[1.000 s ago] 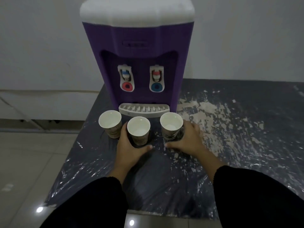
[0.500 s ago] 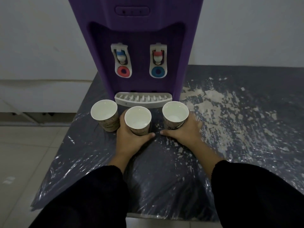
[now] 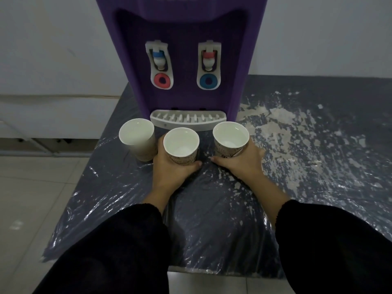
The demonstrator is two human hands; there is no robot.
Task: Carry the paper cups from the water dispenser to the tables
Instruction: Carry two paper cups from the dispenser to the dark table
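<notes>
Three white paper cups with printed sides stand in a row before the purple water dispenser (image 3: 182, 60). My left hand (image 3: 169, 172) is wrapped around the middle cup (image 3: 181, 145). My right hand (image 3: 241, 162) grips the right cup (image 3: 230, 137) from its right side. The left cup (image 3: 136, 137) stands free beside my left hand. All cups are upright; the middle and right ones hold a little water at the bottom.
The dispenser's white drip tray (image 3: 187, 122) sits just behind the cups. The dark table (image 3: 307, 155) is covered in crinkled plastic film with pale worn patches at the right. Its left edge drops to a tiled floor (image 3: 31, 198); a white wall stands behind.
My view has come closer to the dispenser and cups. Both hands keep their hold on the middle and right cups, which look slightly raised.
</notes>
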